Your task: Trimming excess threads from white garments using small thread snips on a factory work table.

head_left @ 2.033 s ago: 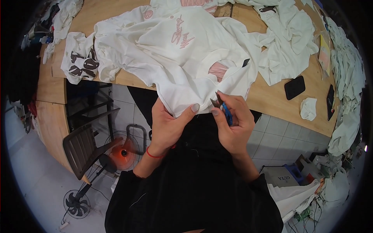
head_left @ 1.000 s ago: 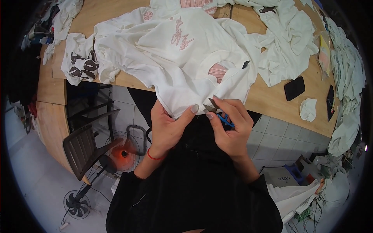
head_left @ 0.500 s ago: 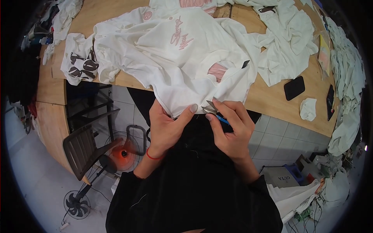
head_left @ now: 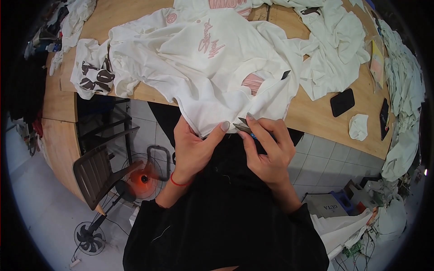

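Note:
A white shirt (head_left: 181, 67) with pink lettering lies spread over the table, and its near edge hangs toward me. My left hand (head_left: 197, 143) pinches that edge, thumb on top and the fingers hidden beneath the cloth. Between the thumb and fingers of my right hand (head_left: 270, 147) is a pair of thread snips (head_left: 242, 127) with grey blades and a bit of blue handle showing. The blade tips point left, at the shirt's edge close to my left thumb. Whether they touch the cloth I cannot tell. Through the neck opening shows a pink print (head_left: 253, 84).
More white garments (head_left: 337, 58) lie at the right on the wooden table (head_left: 312, 115), near a black phone-like slab (head_left: 342, 102) and a white scrap (head_left: 358, 127). Below left stand a brown chair (head_left: 92, 174) and an orange-centred fan (head_left: 144, 178). Cloth is heaped along the far right.
My right hand has shifted slightly left with the snips, bringing the blades nearer my left thumb. Less of the blue handle shows. My left hand and the shirt stay nearly still.

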The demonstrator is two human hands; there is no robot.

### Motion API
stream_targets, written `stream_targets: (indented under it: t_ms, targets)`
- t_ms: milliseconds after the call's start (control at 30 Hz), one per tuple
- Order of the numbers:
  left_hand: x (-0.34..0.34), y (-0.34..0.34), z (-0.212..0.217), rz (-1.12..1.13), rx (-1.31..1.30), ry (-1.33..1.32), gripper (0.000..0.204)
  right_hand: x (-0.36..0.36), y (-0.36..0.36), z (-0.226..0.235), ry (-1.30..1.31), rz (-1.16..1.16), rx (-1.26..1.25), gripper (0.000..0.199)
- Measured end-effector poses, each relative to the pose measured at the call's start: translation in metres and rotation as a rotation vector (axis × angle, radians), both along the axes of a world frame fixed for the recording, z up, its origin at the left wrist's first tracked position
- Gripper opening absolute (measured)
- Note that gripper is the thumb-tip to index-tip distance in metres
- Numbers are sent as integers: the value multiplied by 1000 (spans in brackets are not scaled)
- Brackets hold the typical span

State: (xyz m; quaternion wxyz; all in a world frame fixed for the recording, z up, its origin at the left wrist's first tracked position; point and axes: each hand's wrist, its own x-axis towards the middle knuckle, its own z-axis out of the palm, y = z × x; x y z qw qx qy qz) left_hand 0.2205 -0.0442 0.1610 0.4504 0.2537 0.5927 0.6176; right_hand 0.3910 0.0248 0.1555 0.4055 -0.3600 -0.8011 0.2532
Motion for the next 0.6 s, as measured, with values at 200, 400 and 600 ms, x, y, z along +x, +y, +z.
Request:
stream_targets:
  t_ms: [200,400,600]
  targets:
    - [0,-1,1,-9,9,50,47,0,1,5,-17,12,-4,46]
    - [1,1,3,10,9,-3,46,-4,-7,-1,117,-9,-317,43]
    - [1,2,2,19,5,-94,46,-4,-16,-18,481,62,-710,41]
